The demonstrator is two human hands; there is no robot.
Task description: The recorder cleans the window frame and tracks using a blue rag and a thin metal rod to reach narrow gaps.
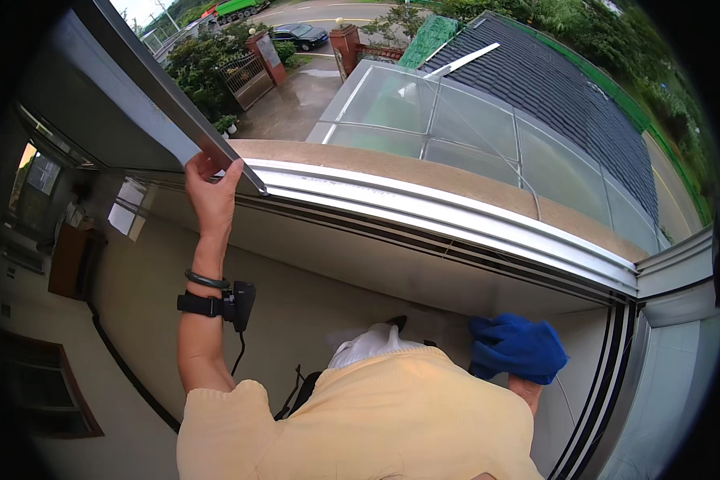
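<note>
With fingers and thumb around its edge, my left hand (210,192) grips the metal frame (186,111) of a sliding window sash, near the frame's lower corner. A mesh or glass panel (126,99) fills that sash. Below the corner runs the white metal sill track (396,195) of the window. On the right, a crumpled blue cloth (516,348) covers most of my right hand (526,389); only part of the hand and wrist shows under it. The cloth is held on the room side of the sill, apart from the track.
Outside the track lies a brown ledge (432,177), with a glass-panelled canopy (474,126) and a dark tiled roof (552,90) beyond. A side window frame (675,270) bounds the right. Indoors, a wooden cabinet (72,261) stands to the left. A wrist-strapped device (237,306) trails a cable.
</note>
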